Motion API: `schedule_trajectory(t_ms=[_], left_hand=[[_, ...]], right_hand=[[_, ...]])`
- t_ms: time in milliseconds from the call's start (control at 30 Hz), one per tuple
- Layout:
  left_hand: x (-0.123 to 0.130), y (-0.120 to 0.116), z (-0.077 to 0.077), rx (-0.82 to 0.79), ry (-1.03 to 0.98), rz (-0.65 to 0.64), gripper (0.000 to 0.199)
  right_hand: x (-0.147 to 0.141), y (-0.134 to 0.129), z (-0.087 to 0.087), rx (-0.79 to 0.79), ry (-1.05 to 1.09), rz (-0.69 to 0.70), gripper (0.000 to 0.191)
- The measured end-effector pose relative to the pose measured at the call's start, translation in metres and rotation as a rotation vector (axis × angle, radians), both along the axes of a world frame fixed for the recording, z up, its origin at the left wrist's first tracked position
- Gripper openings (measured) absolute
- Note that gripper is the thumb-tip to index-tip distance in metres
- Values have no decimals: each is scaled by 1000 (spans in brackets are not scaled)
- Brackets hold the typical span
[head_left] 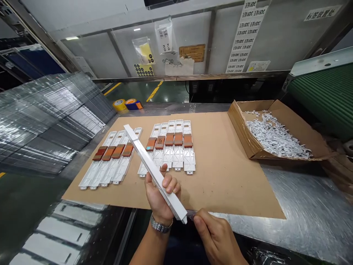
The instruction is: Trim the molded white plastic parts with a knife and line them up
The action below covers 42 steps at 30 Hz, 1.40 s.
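A long white plastic strip (150, 162) slants across the middle of the view. My left hand (161, 197) is wrapped round its lower half, a metal-banded watch on the wrist. Close to the strip's lower end, my right hand (213, 233) is closed in a pinch. Something small and see-through seems to stick out from its fingertips, too small to name. Behind the held strip lie two groups of white ribbed plastic strips, a left group (117, 173) and a right group (178, 158), each strip with a reddish-brown block (178, 138) across it.
Brown cardboard (220, 176) covers part of the metal table (311, 198). A cardboard box (241, 136) of small white pieces (275, 134) stands at right. Tape rolls (119, 104) lie at the back, stacked clear plastic trays (55, 117) at left, and a green conveyor (325, 92) at far right.
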<state>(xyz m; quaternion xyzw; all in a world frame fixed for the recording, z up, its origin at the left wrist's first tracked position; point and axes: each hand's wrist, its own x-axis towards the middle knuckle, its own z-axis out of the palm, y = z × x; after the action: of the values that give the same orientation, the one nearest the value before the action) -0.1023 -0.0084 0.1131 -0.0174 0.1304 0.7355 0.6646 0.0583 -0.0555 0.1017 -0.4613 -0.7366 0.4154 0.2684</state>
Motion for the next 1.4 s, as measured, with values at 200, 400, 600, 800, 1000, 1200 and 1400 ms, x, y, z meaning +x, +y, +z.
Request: schedule_trajectory(t_ms=[200, 400, 600, 800, 1000, 1200, 1400], left_hand=[[2, -1, -1, 18, 0, -30, 47], [4, -1, -3, 26, -9, -39, 50], [6, 0, -3, 17, -17, -44, 56], [7, 0, -1, 8, -14, -48, 57], [8, -1, -1, -5, -4, -49, 55], [9, -1, -2, -29, 12, -49, 53], [10, -1, -4, -57, 35, -47, 51]], right_hand=[[2, -1, 2, -39, 21, 8, 37], [4, -1, 2, -63, 19, 6, 37], [6, -1, 1, -65, 26, 6, 37], [7, -1, 3, -45, 27, 8, 37], [7, -2, 3, -41, 27, 11, 38], [8, -2, 3, -50, 21, 24, 39], [10, -2, 7, -76, 10, 55, 40]])
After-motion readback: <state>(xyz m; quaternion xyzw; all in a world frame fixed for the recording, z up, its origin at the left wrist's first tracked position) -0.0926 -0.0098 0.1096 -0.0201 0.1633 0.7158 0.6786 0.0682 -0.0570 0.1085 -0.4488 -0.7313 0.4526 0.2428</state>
